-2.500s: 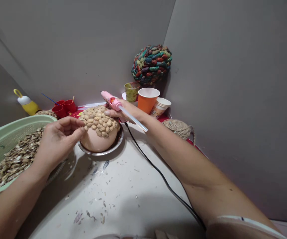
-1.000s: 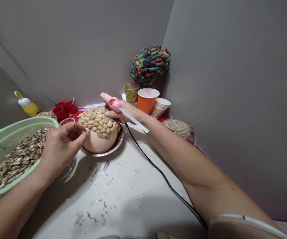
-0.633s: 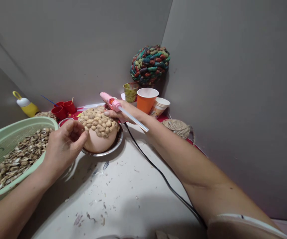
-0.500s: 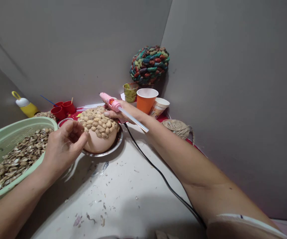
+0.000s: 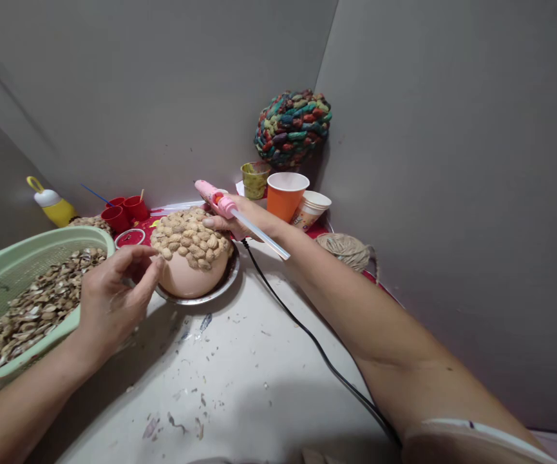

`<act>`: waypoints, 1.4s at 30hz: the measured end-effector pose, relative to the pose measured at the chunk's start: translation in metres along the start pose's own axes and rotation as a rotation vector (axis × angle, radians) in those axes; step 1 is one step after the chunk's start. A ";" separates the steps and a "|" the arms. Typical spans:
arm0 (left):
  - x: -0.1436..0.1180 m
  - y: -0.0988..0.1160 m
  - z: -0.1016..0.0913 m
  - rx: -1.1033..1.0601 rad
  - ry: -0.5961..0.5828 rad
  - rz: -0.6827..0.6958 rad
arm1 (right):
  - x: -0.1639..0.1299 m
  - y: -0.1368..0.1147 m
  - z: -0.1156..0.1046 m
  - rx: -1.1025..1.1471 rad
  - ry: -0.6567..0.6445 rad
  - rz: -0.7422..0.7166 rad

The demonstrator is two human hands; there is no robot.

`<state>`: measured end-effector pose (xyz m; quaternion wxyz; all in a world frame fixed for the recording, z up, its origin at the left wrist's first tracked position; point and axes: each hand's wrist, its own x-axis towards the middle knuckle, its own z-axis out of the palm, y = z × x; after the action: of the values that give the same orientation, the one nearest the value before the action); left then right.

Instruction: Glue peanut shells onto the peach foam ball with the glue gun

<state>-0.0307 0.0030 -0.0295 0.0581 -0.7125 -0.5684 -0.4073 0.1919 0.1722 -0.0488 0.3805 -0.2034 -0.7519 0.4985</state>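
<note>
A round, pale peach balloon-like form sits in a shallow metal dish. Peanut shells cover its upper part, while the smooth lower front is bare. At the left edge of that covering, the thumb and forefinger of my left hand pinch a peanut shell against the form. My right hand grips a pink hot glue gun behind the form, its thumb by the shells. A clear glue stick sticks out of the gun's back end. The nozzle tip is hard to make out.
Left stands a green basket of shells. Red cups and a yellow bottle are behind. Beyond my right arm are an orange cup, stacked paper cups, twine and a colourful ball. A black cord crosses the table.
My left hand has shifted slightly left and down, its fingertips still at the shell on the form's left edge. The right hand and glue gun have barely moved.
</note>
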 end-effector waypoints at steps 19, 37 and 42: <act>0.001 -0.004 0.008 0.044 0.017 0.041 | -0.002 -0.001 0.001 -0.033 0.005 0.010; -0.005 0.001 0.005 0.030 0.023 0.102 | -0.001 -0.004 0.001 -0.018 -0.011 0.025; -0.014 -0.003 0.000 0.052 -0.018 0.250 | 0.000 -0.002 0.002 -0.002 -0.008 0.024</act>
<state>-0.0333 -0.0063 -0.0398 0.1219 -0.7797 -0.4858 -0.3757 0.1903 0.1702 -0.0479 0.3711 -0.2108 -0.7515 0.5030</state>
